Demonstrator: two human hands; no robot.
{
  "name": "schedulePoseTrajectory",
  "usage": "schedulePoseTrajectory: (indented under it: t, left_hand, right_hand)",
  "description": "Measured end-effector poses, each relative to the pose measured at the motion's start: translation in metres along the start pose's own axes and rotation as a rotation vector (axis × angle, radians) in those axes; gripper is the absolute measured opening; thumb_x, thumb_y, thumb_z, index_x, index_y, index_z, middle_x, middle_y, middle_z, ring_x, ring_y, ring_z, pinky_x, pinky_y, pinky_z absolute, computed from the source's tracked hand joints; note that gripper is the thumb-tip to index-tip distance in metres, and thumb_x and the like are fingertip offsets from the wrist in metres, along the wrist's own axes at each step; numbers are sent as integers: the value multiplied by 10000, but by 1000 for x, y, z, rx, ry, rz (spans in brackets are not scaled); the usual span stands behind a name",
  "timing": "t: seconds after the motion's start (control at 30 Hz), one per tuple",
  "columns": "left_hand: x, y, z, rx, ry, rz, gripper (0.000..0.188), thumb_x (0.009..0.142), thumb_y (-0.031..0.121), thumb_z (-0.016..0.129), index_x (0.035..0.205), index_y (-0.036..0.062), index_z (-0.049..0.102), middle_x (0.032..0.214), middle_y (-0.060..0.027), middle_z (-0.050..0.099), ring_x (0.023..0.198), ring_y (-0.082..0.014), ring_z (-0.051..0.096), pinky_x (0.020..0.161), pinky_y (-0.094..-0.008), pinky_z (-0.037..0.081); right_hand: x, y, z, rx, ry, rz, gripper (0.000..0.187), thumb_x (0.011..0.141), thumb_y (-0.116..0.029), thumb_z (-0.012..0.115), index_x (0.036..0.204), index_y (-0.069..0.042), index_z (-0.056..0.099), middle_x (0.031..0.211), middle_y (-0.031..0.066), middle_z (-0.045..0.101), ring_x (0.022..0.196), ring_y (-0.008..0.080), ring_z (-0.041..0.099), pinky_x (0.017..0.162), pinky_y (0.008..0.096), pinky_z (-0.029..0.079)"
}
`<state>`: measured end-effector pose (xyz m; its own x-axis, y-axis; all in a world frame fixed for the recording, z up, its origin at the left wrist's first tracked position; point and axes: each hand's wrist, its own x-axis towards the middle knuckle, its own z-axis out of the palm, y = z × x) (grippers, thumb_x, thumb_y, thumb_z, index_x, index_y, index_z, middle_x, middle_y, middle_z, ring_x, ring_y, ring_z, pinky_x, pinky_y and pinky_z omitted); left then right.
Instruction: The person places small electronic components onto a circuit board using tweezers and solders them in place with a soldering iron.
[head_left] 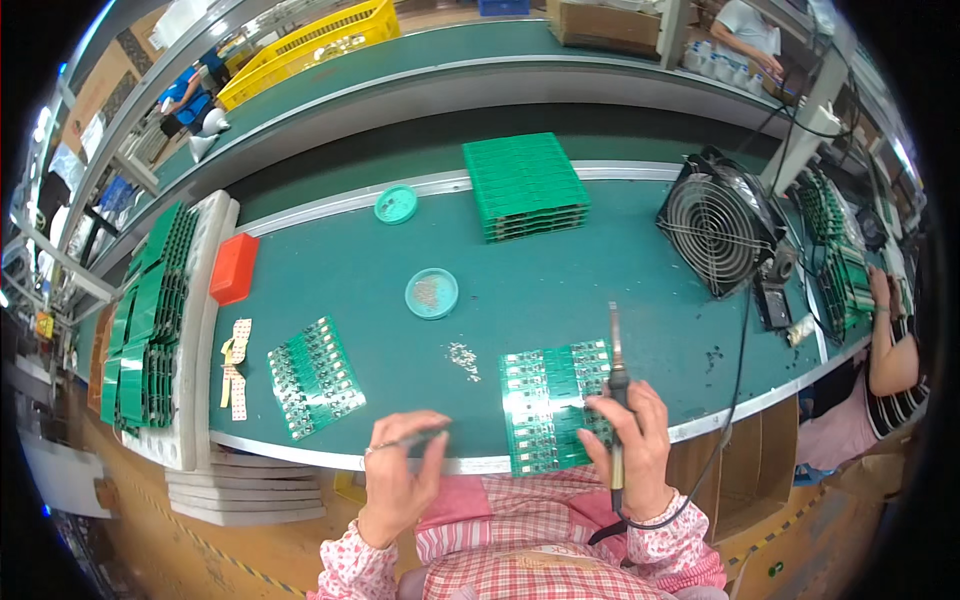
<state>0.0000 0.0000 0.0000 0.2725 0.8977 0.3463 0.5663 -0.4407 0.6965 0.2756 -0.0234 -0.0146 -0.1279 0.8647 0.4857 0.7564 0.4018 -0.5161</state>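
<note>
My right hand (640,440) is closed around a soldering iron (616,390), its tip pointing away from me. The iron stands over the right side of a green circuit board panel (545,400) at the table's front edge. My left hand (405,465) pinches a pair of dark tweezers (418,437), left of that panel and apart from it. A loose scatter of tiny pale components (463,361) lies between the hands, farther in. Another circuit board panel (315,377) rests to the left.
Two small turquoise dishes (431,293) sit mid-table; one holds tiny parts. Behind are stacked green boards (525,180). A black fan (715,225) stands right, near the iron's cable (738,380). At left are a red box (234,269) and boards in a white foam rack (200,330). A co-worker (885,370) sits right.
</note>
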Motion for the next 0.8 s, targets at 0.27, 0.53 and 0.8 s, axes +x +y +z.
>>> schedulePoseTrajectory:
  t: [0.27,0.53,0.8]
  left_hand:
    - [17,-29,1,196,196,-161,181,913,-19,654,1089,-9,612,987,-120,687,892,-231,694,802,-324,529]
    - [58,-53,15,29,278,-239,144,932,-6,645,1073,-18,616,993,-127,710,900,-233,695,804,-327,526]
    - [58,-53,18,60,249,-287,150,903,-1,670,1052,8,648,1043,-124,702,896,-292,675,808,-361,506]
  right_hand:
    - [11,-1,7,-138,-10,196,489,754,-150,822,1209,-94,651,1123,197,619,1115,381,595,1043,532,437]
    - [9,13,6,-188,9,225,473,761,-147,811,1197,-67,647,1100,206,634,1097,399,593,1048,538,426]
    - [11,14,6,-211,1,224,456,772,-161,793,1193,-61,649,1113,203,638,1100,389,596,1049,538,426]
